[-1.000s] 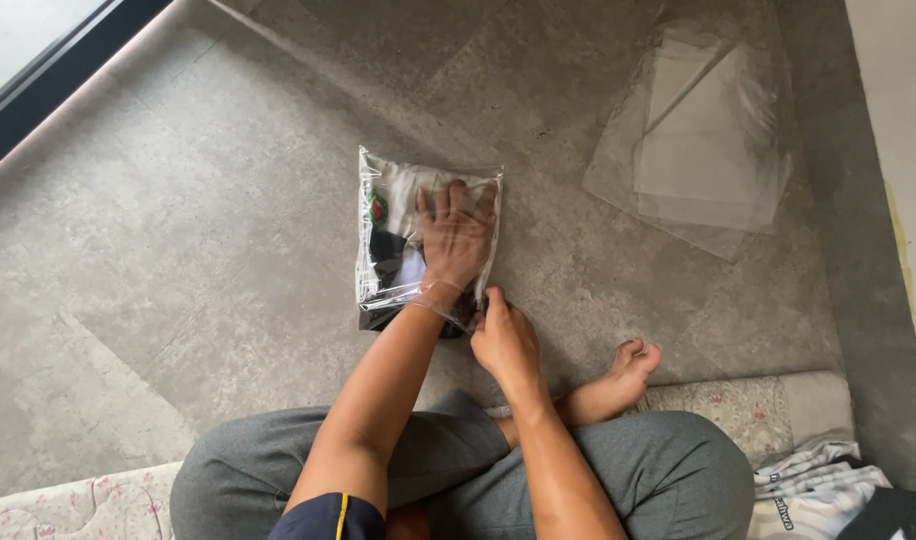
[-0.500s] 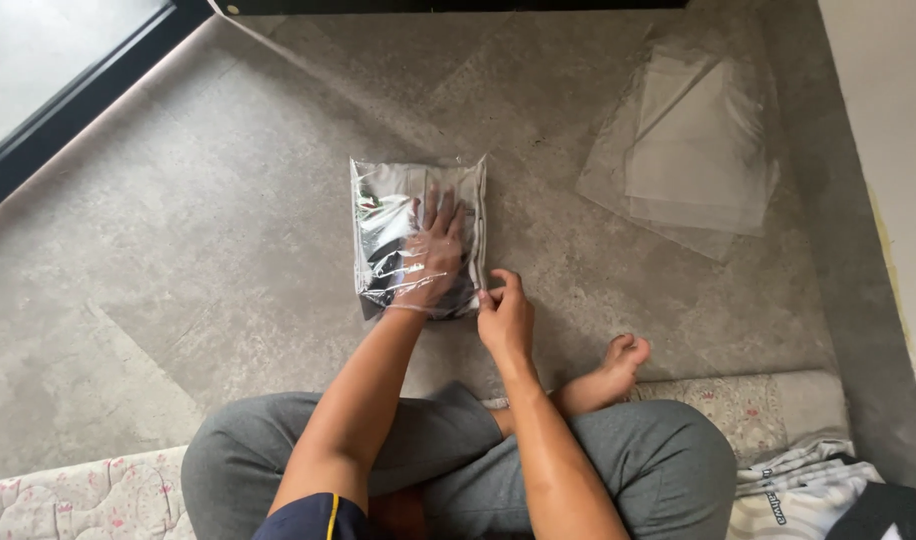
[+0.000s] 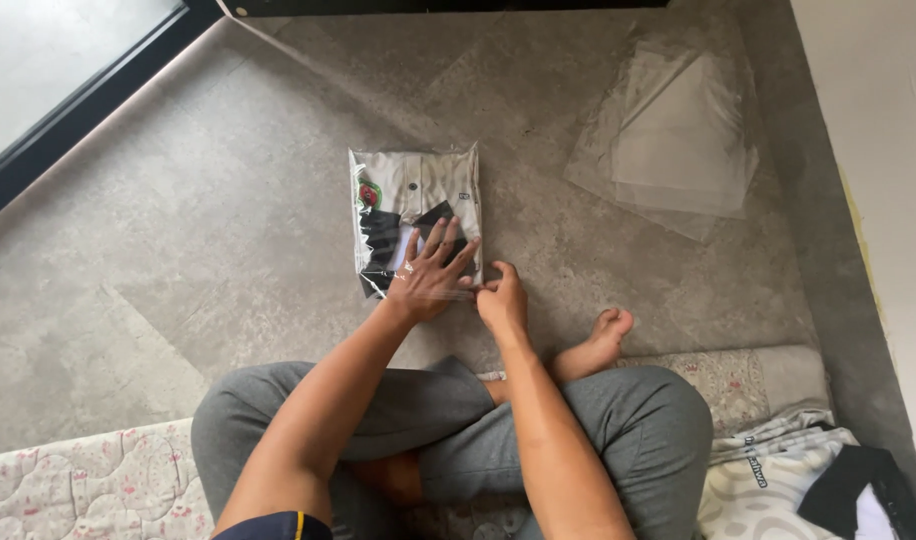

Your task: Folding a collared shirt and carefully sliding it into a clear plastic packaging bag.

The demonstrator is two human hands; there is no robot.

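Packet on the floor before the seated person

The packet (image 3: pixel 415 215) lies on the floor (image 3: pixel 178 250) ahead of the crossed legs; the left hand (image 3: pixel 430 275) rests flat on its near end, the right hand (image 3: pixel 502 300) touching its near right corner. Bags (image 3: pixel 673 140) lie well apart, farther off to the right. A mat (image 3: pixel 78 485) lies under the legs.

Glossy plastic over soft cloth, on matt stone-look floor

The clear, shiny plastic bag (image 3: pixel 415 215) wraps a folded beige and black cloth garment (image 3: pixel 410 195); right of the bag lies a stack of empty transparent glossy plastic bags (image 3: pixel 673 140). The grey mottled floor (image 3: pixel 198 230) looks matt and smooth. Below the bag, the grey trousers (image 3: pixel 638 440) are soft cloth, and the floral quilted mat (image 3: pixel 78 490) is padded fabric.
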